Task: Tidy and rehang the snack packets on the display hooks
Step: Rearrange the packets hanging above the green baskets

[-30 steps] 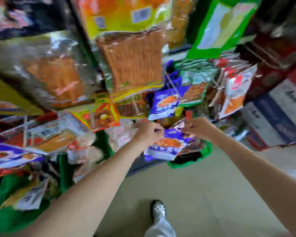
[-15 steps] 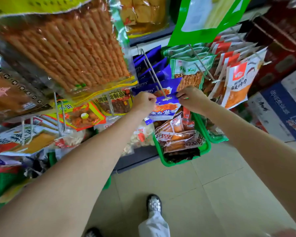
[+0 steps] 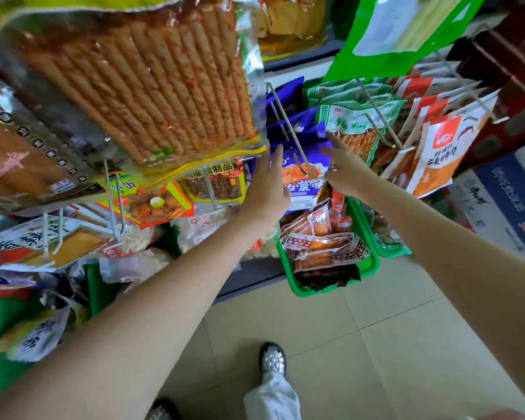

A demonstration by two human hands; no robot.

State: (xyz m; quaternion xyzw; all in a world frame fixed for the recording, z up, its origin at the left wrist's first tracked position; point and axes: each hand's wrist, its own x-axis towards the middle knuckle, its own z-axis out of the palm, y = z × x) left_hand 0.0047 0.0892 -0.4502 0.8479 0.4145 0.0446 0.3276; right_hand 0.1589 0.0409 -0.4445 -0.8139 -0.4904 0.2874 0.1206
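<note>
A blue-purple snack packet [image 3: 303, 177] hangs on a long metal display hook [image 3: 288, 128] in the middle of the rack, with more blue packets behind it. My left hand [image 3: 269, 189] is at the packet's left edge with straight fingers pointing up. At its right edge, my right hand [image 3: 344, 171] has its fingers spread and reaching toward the back of the hook. Neither hand grips anything.
Green packets [image 3: 355, 122] and red-white packets [image 3: 443, 153] hang on hooks to the right. A large bag of stick snacks [image 3: 152, 83] hangs overhead at left. A green basket [image 3: 376, 265] of loose packets sits below on the tiled floor, near my shoe [image 3: 273, 357].
The blue packet was lifted from near the basket and slid onto the hook. Both hands, which pinched its top corners, have let go and now have straight fingers.
</note>
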